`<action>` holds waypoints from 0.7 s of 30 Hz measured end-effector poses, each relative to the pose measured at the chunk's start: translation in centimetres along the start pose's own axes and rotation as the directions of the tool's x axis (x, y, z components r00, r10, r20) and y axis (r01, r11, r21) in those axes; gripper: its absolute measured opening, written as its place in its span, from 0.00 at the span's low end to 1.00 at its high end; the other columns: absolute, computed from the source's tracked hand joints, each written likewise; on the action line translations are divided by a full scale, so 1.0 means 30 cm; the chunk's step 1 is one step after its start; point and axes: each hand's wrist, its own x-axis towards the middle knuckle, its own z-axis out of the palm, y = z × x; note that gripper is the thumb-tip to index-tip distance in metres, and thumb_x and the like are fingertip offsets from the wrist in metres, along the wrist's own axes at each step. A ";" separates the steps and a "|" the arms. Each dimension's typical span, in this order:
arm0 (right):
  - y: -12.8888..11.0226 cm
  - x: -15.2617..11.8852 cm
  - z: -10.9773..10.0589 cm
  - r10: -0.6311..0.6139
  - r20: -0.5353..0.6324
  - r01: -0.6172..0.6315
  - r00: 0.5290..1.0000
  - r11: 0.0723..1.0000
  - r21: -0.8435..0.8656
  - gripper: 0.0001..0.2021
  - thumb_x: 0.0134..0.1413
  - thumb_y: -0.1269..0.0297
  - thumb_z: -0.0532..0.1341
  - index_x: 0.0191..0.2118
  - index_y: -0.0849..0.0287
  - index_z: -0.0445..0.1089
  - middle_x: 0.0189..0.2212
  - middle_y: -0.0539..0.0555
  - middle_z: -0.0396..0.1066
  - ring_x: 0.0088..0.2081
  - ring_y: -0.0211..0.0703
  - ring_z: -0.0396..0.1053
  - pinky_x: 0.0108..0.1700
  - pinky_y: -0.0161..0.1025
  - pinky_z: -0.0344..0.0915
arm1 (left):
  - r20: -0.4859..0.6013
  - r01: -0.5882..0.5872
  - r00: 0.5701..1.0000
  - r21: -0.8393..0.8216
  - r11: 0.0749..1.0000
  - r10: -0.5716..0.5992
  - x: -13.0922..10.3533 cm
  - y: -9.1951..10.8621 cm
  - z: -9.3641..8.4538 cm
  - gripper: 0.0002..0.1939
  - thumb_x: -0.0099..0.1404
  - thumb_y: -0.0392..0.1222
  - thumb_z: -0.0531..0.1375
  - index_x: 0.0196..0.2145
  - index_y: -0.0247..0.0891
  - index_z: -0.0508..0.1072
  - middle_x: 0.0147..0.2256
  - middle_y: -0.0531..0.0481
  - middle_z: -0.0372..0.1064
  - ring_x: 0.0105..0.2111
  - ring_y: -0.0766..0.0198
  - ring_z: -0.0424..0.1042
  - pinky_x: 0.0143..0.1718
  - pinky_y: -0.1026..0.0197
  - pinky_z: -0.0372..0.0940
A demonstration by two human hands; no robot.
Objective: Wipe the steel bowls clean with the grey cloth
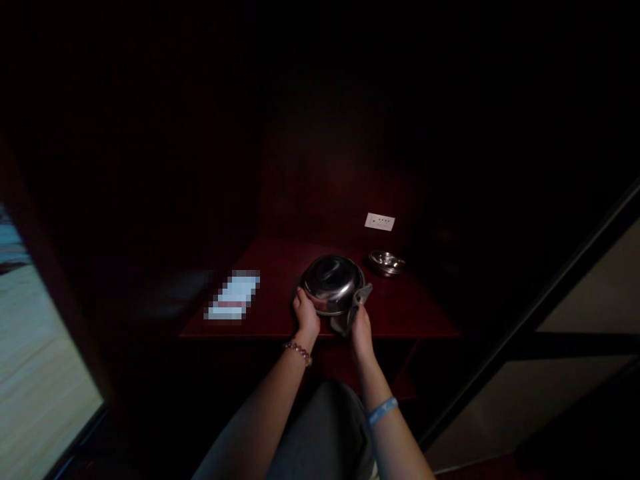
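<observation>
A shiny metal bowl (333,283), seemingly turned bottom up, is between my hands over the front part of a dark red shelf. My left hand (307,315) grips its near left side, the thumb lying along the edge. At the bowl's right side, my right hand (363,325) is closed on a grey cloth (344,323), which presses against the rim. Part of the cloth hangs below the bowl. The fingers under and behind the bowl are hidden. Farther back on the right, another metal bowl (386,263) rests on the shelf, possibly stacked with others.
The dark red shelf (400,313) has its front edge just before me. On its left lies a pale, pixelated flat item (234,297). A white power socket (380,221) sits on the back wall. Dark side panels flank the shelf.
</observation>
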 end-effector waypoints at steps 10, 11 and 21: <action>0.131 0.193 0.014 0.339 -0.147 -0.262 0.929 0.885 0.384 0.17 0.51 0.48 0.63 0.28 0.60 0.72 0.23 0.53 0.76 0.26 0.40 0.73 0.29 0.32 0.68 | 0.076 -0.158 0.987 0.246 0.956 0.144 0.025 -0.028 -0.014 0.17 0.69 0.50 0.53 0.28 0.36 0.71 0.28 0.51 0.70 0.31 0.65 0.69 0.40 0.62 0.65; 0.134 0.202 0.005 0.309 -0.130 -0.240 0.942 0.892 0.382 0.16 0.50 0.50 0.64 0.28 0.60 0.72 0.24 0.52 0.76 0.26 0.39 0.72 0.29 0.32 0.67 | 0.069 -0.155 0.987 0.254 0.955 0.142 0.031 -0.030 -0.014 0.18 0.68 0.51 0.54 0.28 0.36 0.70 0.26 0.52 0.69 0.30 0.65 0.69 0.39 0.62 0.64; 0.173 0.213 -0.016 0.297 -0.127 -0.200 0.946 0.847 0.493 0.12 0.51 0.56 0.61 0.36 0.60 0.72 0.30 0.51 0.78 0.30 0.39 0.73 0.35 0.35 0.70 | 0.187 -0.091 0.981 0.153 0.984 0.061 0.011 -0.037 -0.009 0.17 0.67 0.53 0.55 0.39 0.36 0.74 0.42 0.45 0.75 0.43 0.62 0.73 0.50 0.59 0.64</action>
